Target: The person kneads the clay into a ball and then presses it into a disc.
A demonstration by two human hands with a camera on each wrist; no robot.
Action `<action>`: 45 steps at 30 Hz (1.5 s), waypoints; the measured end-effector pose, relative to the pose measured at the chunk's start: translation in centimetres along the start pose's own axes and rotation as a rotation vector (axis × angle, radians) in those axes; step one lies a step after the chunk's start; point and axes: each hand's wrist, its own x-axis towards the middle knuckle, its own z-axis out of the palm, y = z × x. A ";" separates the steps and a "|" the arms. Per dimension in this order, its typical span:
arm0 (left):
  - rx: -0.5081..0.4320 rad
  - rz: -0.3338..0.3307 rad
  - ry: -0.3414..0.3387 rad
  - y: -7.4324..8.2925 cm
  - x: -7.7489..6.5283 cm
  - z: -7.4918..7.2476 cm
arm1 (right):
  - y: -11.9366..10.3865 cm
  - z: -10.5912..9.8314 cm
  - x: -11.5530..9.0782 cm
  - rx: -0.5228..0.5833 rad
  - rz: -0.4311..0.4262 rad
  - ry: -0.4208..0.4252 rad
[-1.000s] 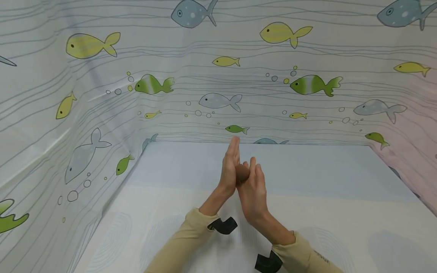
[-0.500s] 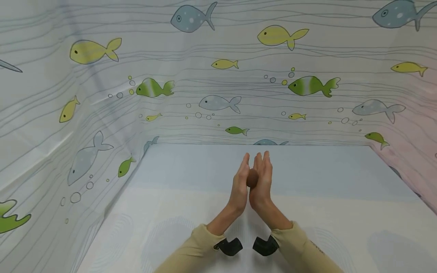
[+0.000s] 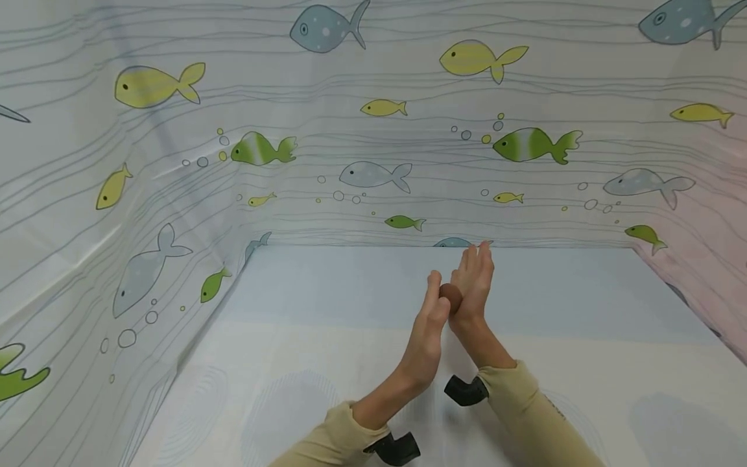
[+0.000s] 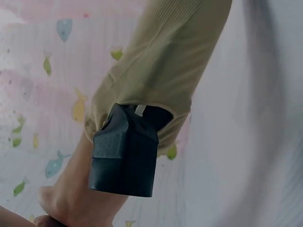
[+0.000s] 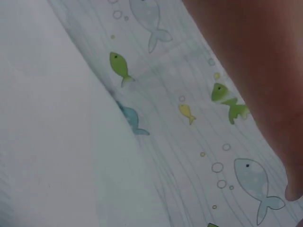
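A small brown ball [image 3: 450, 297], smooth like clay, sits between my two palms in the head view. My left hand [image 3: 425, 340] lies against its left side, nearer to me, with fingers pointing up and forward. On the other side my right hand [image 3: 474, 288] reaches further forward, its straight fingers leaning away and its palm against the ball. Part of the ball [image 4: 48, 221] shows at the bottom of the left wrist view, below the other arm's sleeve [image 4: 156, 61]. In the right wrist view, bare skin of a hand fills the upper right, and the ball is out of sight.
Below the hands spreads a pale white and blue table surface [image 3: 327, 292]. A fish-patterned curtain [image 3: 327, 117] rises behind it and along the left. Black camera mounts [image 3: 465, 390] stick out from both beige sleeves [image 3: 539, 415].
Both hands and the ball have shifted to the right. My palms rub past each other: the right hand slid back, then forward, while the left drew back over the last half second.
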 end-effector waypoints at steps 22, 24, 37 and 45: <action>-0.138 -0.045 0.319 -2.4 3.1 -2.5 | -0.3 3.4 -5.8 -0.031 0.059 -0.211; -0.144 -0.033 0.337 -2.2 3.7 -3.2 | -0.4 3.5 -6.2 -0.062 0.090 -0.239; -0.070 0.024 0.284 -0.3 6.2 -6.0 | 0.2 4.2 -6.4 -0.118 0.106 -0.353; 0.031 0.058 0.219 -2.1 3.9 -4.0 | 1.2 2.8 -5.6 -0.193 0.058 -0.284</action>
